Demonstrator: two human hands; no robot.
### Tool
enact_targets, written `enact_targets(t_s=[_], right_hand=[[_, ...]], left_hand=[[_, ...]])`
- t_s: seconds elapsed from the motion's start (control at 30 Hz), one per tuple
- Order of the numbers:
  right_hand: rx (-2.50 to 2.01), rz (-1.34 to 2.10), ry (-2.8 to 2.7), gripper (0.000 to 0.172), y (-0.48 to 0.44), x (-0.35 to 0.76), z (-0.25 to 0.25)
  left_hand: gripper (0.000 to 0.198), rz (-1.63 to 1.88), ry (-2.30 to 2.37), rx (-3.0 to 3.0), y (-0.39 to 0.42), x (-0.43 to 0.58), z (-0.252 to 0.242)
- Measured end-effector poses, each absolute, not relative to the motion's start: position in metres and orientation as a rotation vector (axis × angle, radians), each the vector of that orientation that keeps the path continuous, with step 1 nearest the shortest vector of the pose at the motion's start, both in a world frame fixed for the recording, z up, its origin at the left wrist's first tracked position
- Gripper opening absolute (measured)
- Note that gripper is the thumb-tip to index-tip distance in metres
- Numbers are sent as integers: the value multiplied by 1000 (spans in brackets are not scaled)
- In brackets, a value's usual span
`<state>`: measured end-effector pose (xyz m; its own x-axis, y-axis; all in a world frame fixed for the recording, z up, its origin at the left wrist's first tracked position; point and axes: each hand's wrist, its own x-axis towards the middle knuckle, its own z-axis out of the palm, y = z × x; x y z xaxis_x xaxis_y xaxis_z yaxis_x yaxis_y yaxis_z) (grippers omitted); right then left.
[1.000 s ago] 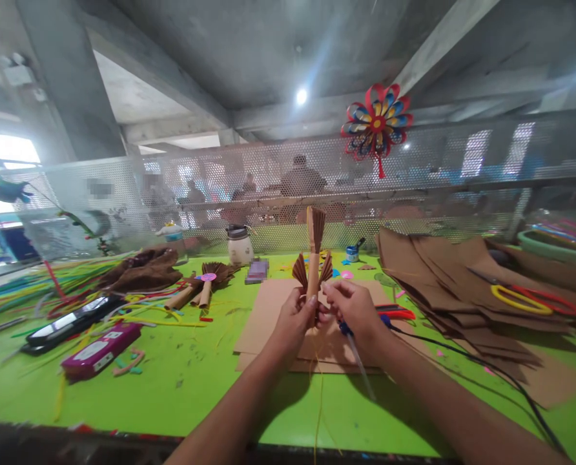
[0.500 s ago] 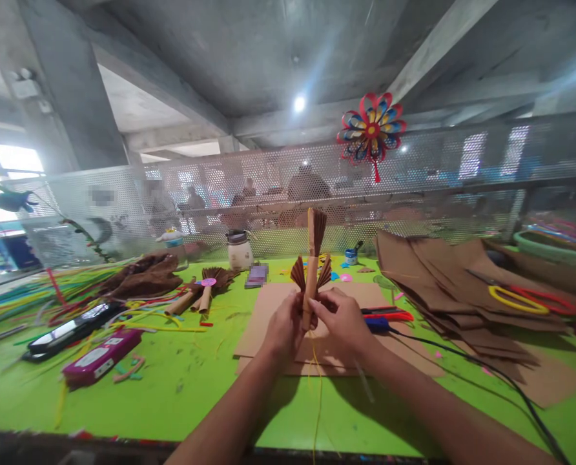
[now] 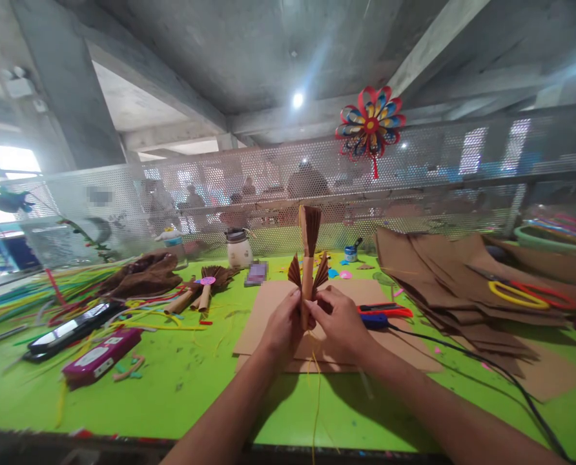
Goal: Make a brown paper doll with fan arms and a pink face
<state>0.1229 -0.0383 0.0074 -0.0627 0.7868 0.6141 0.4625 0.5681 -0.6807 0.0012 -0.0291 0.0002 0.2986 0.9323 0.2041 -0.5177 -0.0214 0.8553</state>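
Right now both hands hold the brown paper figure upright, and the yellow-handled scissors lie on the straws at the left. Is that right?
Not quite. The head view shows the yellow-handled scissors lying on the stack of brown paper sheets at the right, not at the left. The rest holds: left hand and right hand both grip the brown paper figure upright.

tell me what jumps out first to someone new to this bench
Dead centre, the left hand and right hand grip an upright brown paper craft with pleated fans above the green table. A red, blue and yellow paper pinwheel hangs on the mesh screen. At right, scissors lie on a heap of brown paper sheets.
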Motion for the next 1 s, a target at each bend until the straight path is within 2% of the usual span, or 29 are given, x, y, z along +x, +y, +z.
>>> enact_targets(t_s=[0.37,0.6,1.0], right_hand=[[-1031,339,-1713,19,-38,123,5],[-1035,319,-1718,18,-37,123,6],[-1036,324,-1728,18,-39,123,8]], left_hand=[[31,1235,548,1066,-35,2,7],[19,1214,477,962,-33,1,7],[21,1222,500,1002,-32,0,4]])
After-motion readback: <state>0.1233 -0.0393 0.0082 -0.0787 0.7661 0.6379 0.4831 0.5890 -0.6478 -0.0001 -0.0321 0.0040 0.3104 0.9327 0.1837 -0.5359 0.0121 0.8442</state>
